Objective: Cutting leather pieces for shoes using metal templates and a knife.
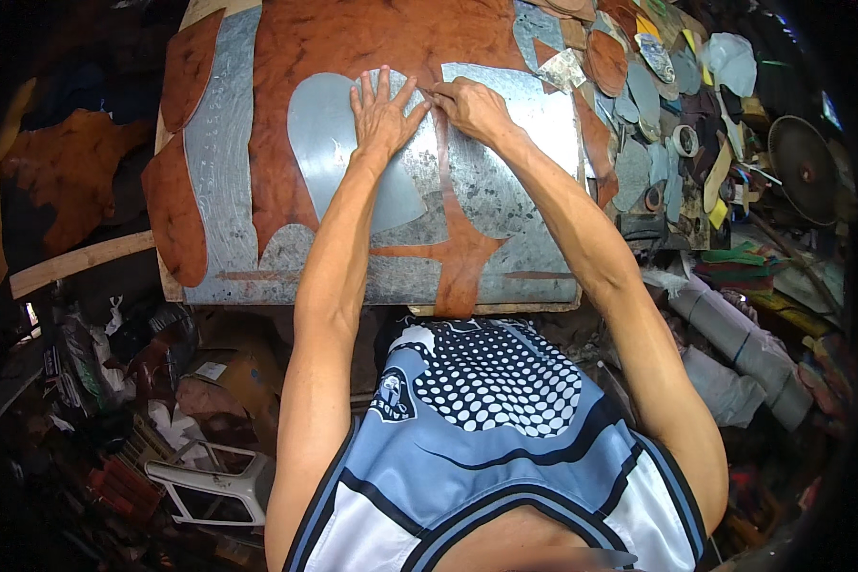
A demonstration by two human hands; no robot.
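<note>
My left hand [383,116] lies flat with its fingers spread, pressing on a smooth grey sole-shaped template [322,143]. Under the template is a large sheet of brown mottled leather [372,38], with curved pieces cut out of its near part. Just right of the template's upper edge, my right hand [475,109] is closed, its fingers pinched together low over the leather. A small dark tip shows at those fingers, too little to name. The leather rests on a scratched grey metal sheet [520,176] covering the worktable.
Brown leather offcuts [176,214] lie along the table's left side. Sole-shaped pieces [608,62], scraps and a roll of tape [684,141] crowd the right side. A round dark disc [803,170] stands farther right. A wooden strip [81,265] juts out left. Clutter fills the floor below.
</note>
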